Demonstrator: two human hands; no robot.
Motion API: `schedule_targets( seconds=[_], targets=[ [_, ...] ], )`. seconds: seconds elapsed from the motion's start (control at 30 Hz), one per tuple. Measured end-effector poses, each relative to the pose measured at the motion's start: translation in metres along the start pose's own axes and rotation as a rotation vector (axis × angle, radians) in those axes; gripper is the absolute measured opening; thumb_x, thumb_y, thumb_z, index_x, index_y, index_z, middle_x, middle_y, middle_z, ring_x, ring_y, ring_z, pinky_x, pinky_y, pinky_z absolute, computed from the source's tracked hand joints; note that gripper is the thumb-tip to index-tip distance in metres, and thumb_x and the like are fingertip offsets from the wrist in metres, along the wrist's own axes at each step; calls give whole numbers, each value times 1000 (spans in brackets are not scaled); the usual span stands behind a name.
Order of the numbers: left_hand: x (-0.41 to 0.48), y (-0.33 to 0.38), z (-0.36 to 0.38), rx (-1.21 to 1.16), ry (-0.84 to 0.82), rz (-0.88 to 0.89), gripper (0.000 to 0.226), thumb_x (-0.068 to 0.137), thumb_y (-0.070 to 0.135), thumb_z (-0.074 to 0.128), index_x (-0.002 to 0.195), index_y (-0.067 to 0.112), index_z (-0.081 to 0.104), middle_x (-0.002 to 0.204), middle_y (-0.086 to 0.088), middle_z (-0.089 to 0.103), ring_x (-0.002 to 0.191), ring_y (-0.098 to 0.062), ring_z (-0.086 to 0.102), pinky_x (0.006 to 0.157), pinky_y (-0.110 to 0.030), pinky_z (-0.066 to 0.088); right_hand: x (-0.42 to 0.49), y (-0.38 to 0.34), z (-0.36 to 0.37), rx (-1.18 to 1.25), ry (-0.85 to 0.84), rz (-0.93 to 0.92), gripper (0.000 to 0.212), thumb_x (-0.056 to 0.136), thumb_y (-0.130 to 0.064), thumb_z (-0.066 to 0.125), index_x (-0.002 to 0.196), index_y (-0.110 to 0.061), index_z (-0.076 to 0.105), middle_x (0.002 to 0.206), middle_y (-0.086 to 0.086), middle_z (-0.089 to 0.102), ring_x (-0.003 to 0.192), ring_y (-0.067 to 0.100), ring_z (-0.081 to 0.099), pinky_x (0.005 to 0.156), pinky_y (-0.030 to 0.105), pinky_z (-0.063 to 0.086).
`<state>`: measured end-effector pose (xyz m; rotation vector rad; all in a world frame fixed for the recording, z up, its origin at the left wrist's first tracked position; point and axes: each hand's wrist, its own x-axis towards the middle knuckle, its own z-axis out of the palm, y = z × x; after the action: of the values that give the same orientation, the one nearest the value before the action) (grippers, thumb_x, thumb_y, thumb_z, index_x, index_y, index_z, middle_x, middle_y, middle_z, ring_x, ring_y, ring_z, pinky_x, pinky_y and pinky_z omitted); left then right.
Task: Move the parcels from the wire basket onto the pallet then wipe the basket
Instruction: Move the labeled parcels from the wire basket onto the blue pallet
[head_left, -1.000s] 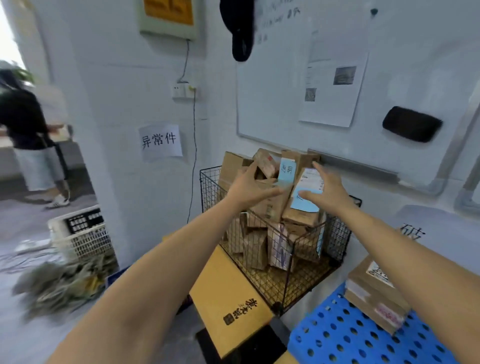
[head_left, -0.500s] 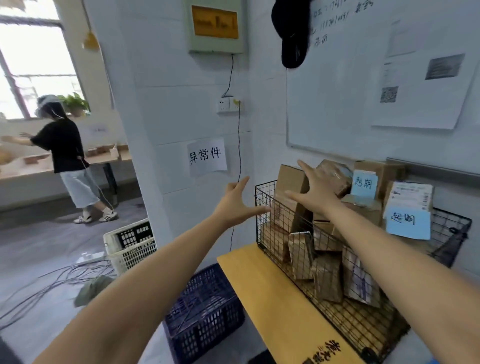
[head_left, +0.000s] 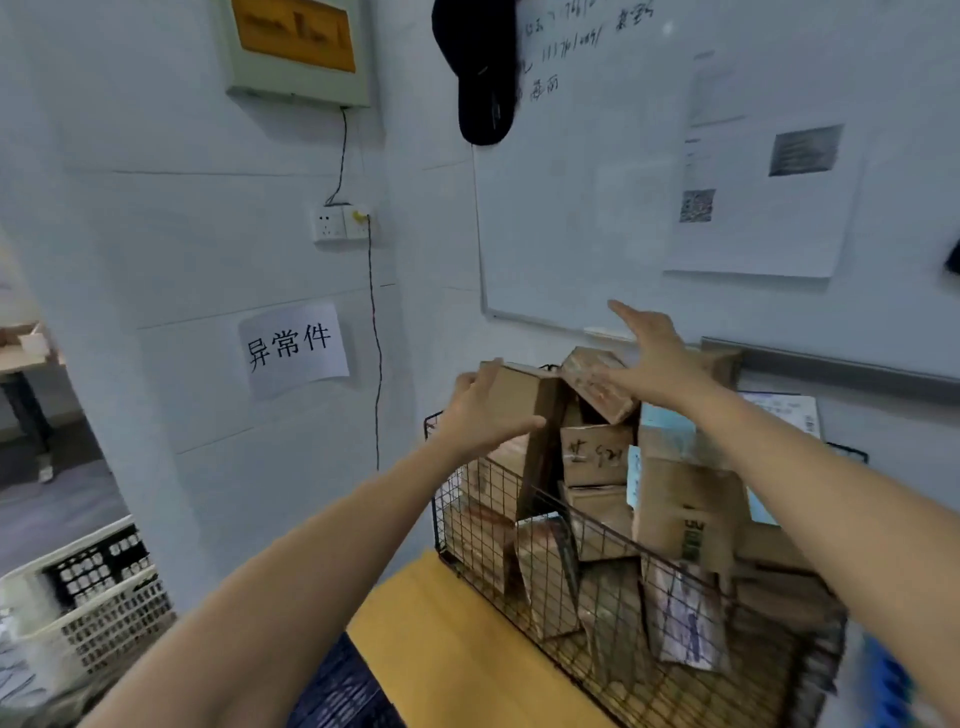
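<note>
**A:** Where are the parcels?

**B:** All in the wire basket (head_left: 444, 501), right of centre, heaped above its rim. The basket stands on a yellow board (head_left: 441, 629). The blue sliver at the lower right edge is probably the pallet (head_left: 886, 675).

**A:** And the hands?

**B:** The left hand (head_left: 480, 418) is on the tall box (head_left: 519, 395) at the left end of the heap. Its fingers curl over the far upper corner and its thumb lies across the near face. The right hand (head_left: 652, 358) is spread wide with straight fingers and holds nothing. It is over the tilted box (head_left: 597, 387) at the top of the pile. I cannot tell whether it touches.

**A:** How will the tall box handle?

**B:** It is plain, dry cardboard with stiff sides, so I'd expect it not to slip. It looks light enough for one hand, though its weight is a guess. I would take it by two opposite faces around mid-height and lift it straight up, clear of the wire.

**A:** Any risk?

**B:** The tilted box seems to lean against it and may slide once that support goes. A flat palm on it would steady it. The parcels lower in the basket look creased and softer, so those should be held from beneath.
</note>
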<state>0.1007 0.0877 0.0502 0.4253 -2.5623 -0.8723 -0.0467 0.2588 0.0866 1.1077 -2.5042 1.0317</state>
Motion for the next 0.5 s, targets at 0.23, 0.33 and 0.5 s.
schedule_targets(
  seconds=[0.23, 0.33, 0.5],
  targets=[
    [81, 26, 52, -57, -145, 171, 92, 76, 46, 71, 148, 27, 16, 150, -10, 23, 135, -25, 33, 104, -31, 32, 13, 56, -23, -93, 27, 195, 84, 78, -33, 69, 145, -35, 19, 149, 12, 22, 137, 27, 24, 108, 37, 28],
    [107, 35, 78, -141, -232, 197, 92, 75, 43, 73, 148, 22, 21, 149, -10, 25, 134, -25, 34, 106, -32, 32, 11, 76, -23, -172, 2, 266, 85, 77, -35, 69, 145, -38, 19, 149, 13, 25, 137, 29, 24, 108, 39, 28],
    [145, 43, 117, -174, -388, 290, 102, 70, 53, 73, 149, 29, 12, 148, -10, 32, 132, -27, 37, 108, -39, 35, 7, 89, -19, -297, -16, 346, 83, 81, -36, 66, 145, -40, 14, 150, 15, 21, 139, 29, 22, 107, 39, 30]
  ],
)
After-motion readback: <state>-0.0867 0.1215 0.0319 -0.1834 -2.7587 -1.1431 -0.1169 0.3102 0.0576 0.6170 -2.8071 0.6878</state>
